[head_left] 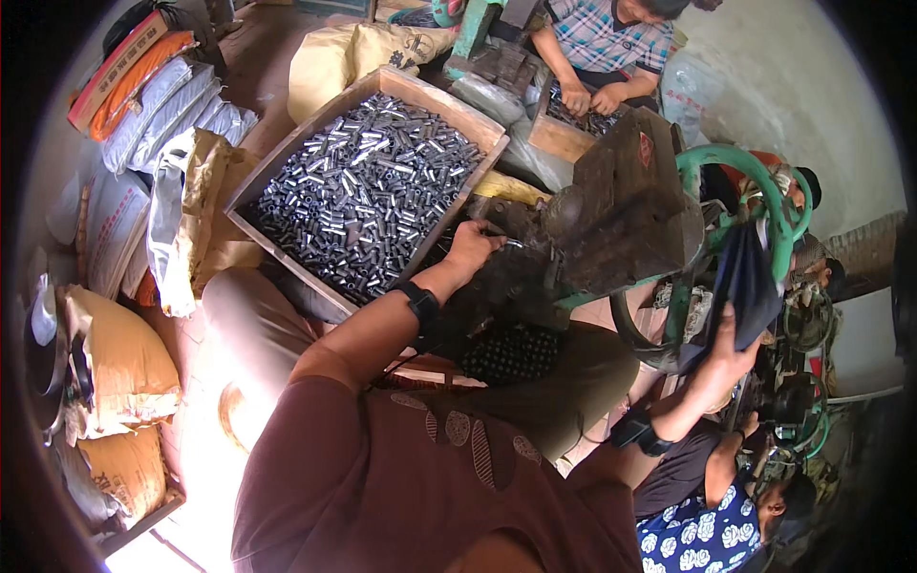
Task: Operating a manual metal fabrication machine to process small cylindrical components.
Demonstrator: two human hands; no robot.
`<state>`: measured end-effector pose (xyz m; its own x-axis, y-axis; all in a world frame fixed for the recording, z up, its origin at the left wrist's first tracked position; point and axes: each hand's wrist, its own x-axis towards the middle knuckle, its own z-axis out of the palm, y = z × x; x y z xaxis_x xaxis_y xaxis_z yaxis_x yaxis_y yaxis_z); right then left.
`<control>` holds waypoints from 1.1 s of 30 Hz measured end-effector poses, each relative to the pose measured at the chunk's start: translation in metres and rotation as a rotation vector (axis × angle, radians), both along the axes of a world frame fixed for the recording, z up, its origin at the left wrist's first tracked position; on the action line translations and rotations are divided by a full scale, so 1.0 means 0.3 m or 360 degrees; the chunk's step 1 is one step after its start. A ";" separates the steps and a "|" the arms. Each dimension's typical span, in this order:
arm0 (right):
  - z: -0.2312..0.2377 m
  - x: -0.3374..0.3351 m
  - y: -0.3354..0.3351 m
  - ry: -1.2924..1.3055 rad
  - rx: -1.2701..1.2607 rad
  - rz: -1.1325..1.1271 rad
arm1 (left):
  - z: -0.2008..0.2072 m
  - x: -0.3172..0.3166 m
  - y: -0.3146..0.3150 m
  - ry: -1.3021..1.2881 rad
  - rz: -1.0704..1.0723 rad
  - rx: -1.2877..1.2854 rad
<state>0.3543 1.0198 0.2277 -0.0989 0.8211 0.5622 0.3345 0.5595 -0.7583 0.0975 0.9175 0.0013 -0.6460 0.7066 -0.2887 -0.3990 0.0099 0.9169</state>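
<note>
Left grip (475, 246): pinched narrow on 1 small metal piece (515, 243), the nearer of your 2 hands
Metal piece: at your left fingertips, jutting right, long axis roughly sideways, towards the machine (626, 205)
Right grip (731, 355): curled on dark cloth (743, 285), well right of your left

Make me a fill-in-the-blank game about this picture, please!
1. The wooden box holds lots of small, shiny ____ pieces.
2. One little shiny piece is pinched by the ____ hand.
3. The right hand holds dark cloth, below a thick curved bar painted ____.
4. Another person, at the top, wears a checked ____.

Missing words: metal; left; green; shirt.
</note>
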 end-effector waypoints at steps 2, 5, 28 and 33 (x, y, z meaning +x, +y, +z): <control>0.063 -0.004 0.008 0.0009 -0.0015 0.0066 | -0.071 0.005 0.051 0.0275 0.0067 0.0075; 0.047 -0.011 -0.004 0.0005 0.0039 -0.0009 | -0.081 0.025 0.077 0.0705 0.0150 0.0015; 0.016 -0.023 -0.006 0.0121 0.0012 -0.0030 | 0.020 0.009 0.014 -0.0323 0.0062 0.0089; -0.207 -0.026 -0.047 0.0470 0.0333 -0.0376 | 0.037 0.073 0.075 0.0020 0.0215 0.0032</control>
